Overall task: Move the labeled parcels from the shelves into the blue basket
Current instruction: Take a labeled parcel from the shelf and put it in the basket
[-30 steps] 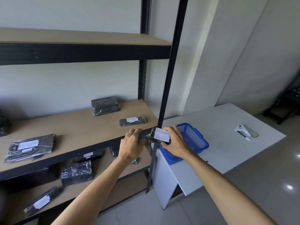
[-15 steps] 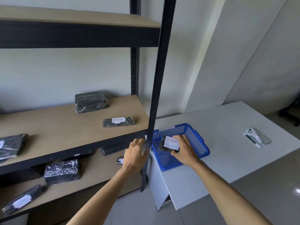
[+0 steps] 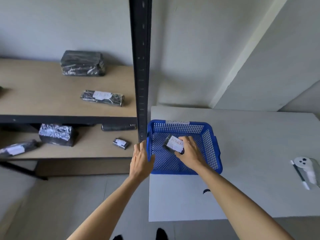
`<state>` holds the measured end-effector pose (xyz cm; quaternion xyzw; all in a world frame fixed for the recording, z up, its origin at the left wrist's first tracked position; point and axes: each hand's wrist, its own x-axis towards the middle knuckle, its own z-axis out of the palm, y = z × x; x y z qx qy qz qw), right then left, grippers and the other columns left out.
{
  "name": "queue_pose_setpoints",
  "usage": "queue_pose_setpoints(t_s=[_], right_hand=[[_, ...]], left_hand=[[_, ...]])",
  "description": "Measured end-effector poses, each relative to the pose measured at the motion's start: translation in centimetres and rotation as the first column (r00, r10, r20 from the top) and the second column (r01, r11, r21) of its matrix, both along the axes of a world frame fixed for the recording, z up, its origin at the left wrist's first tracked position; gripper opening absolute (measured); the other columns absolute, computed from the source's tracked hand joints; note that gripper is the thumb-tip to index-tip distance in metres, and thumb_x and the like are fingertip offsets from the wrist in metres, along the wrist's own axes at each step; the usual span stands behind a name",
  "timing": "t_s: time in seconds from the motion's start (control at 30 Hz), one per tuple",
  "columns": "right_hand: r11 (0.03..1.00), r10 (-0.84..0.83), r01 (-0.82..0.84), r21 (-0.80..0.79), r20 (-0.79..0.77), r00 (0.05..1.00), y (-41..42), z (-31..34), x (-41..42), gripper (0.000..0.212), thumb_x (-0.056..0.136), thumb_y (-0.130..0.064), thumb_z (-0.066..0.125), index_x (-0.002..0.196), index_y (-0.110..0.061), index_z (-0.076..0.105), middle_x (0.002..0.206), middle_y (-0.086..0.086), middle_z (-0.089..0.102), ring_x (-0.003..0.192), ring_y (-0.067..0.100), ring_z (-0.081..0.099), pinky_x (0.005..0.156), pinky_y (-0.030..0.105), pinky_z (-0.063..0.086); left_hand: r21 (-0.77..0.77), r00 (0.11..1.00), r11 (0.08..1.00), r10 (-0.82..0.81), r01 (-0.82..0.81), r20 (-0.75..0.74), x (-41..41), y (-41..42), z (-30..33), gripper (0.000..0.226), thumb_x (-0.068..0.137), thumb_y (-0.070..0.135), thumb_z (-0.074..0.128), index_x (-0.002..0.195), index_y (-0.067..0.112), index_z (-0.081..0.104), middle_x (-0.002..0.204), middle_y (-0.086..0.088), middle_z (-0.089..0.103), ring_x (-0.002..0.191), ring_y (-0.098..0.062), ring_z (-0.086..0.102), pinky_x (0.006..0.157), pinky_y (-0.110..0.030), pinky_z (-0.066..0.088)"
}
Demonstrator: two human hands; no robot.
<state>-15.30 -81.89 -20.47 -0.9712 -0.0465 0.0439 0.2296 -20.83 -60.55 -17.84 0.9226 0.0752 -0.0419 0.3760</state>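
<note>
My right hand [image 3: 189, 153] is inside the blue basket [image 3: 210, 146] and grips a small black parcel [image 3: 174, 144] with a white "RETURN" label, low over the basket floor. My left hand [image 3: 141, 159] holds the basket's left rim, beside the black shelf post [image 3: 141, 66]. On the upper shelf lie a labeled flat black parcel [image 3: 102, 97] and a thick unlabeled black bundle [image 3: 82, 63]. The lower shelf holds a small labeled parcel [image 3: 120, 143], a labeled long parcel [image 3: 15, 149], a shiny black bundle [image 3: 56, 135] and a dark roll [image 3: 118, 127].
The basket stands at the left end of a white table [image 3: 251, 187], its far rim carrying a paper label [image 3: 177, 122]. A white device and a pen [image 3: 303, 172] lie at the table's right edge. Grey floor lies below the shelves.
The view has tilted down. My right hand carried the parcel from the shelf post into the basket and lowered it. My left hand moved from the shelf edge to the basket's left rim.
</note>
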Motion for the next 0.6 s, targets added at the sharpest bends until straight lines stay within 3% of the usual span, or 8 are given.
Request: queue_pose_setpoints(t_s=[0.17,0.3,0.43,0.53,0.6], right_hand=[[0.983,0.063,-0.045,-0.175,0.097,0.993,0.4,-3.1,1.9,0.065,0.073,-0.048,0.084,0.128,-0.026,0.057,0.118,-0.004,0.061,0.106,0.021,0.053,0.082,0.04,0.045],[0.951,0.125,-0.049,-0.306,0.237,0.963,1.9,-4.6,4.8,0.07,0.073,-0.056,0.08,0.134,-0.029,0.058,0.121,-0.009,0.063,0.103,0.019,0.05,0.078,0.037,0.034],[0.939,0.215,-0.133,-0.317,0.239,0.947,3.7,-5.9,7.7,0.072,0.073,-0.044,0.084,0.137,-0.027,0.058,0.125,-0.005,0.064,0.106,0.021,0.052,0.082,0.037,0.041],[0.955,0.217,-0.169,-0.242,0.186,0.958,4.6,-7.1,8.7,0.068,0.075,-0.027,0.087,0.137,-0.022,0.06,0.13,0.002,0.061,0.112,0.025,0.053,0.084,0.04,0.056],[0.974,0.165,-0.133,-0.186,0.173,0.971,4.7,-7.8,9.1,0.063,0.077,-0.02,0.086,0.135,-0.02,0.061,0.136,0.009,0.052,0.118,0.029,0.053,0.075,0.041,0.063]], left_hand=[[-0.02,0.997,0.997,0.074,-0.073,0.029,0.5,-2.3,-3.7,0.075,0.087,0.017,0.065,0.149,0.01,0.022,0.136,-0.009,0.038,0.119,-0.027,0.051,0.089,-0.034,0.05],[-0.033,0.992,0.993,0.114,-0.112,0.046,0.9,-3.3,-6.3,0.083,0.087,0.011,0.065,0.153,0.015,0.014,0.142,-0.008,0.032,0.112,-0.026,0.054,0.076,-0.024,0.048],[-0.065,0.983,0.983,0.177,-0.173,0.052,0.7,-4.1,-7.5,0.088,0.088,0.007,0.062,0.154,0.024,0.007,0.138,-0.004,0.037,0.091,-0.02,0.058,0.066,-0.025,0.038],[-0.069,0.981,0.981,0.187,-0.184,0.047,0.8,-3.9,-7.9,0.087,0.089,0.007,0.061,0.154,0.025,0.006,0.141,-0.004,0.04,0.099,-0.025,0.06,0.068,-0.027,0.038],[-0.074,0.983,0.982,0.177,-0.174,0.043,0.8,-3.8,-8.0,0.09,0.088,0.008,0.062,0.154,0.026,0.005,0.147,-0.003,0.038,0.104,-0.025,0.06,0.071,-0.026,0.04]])
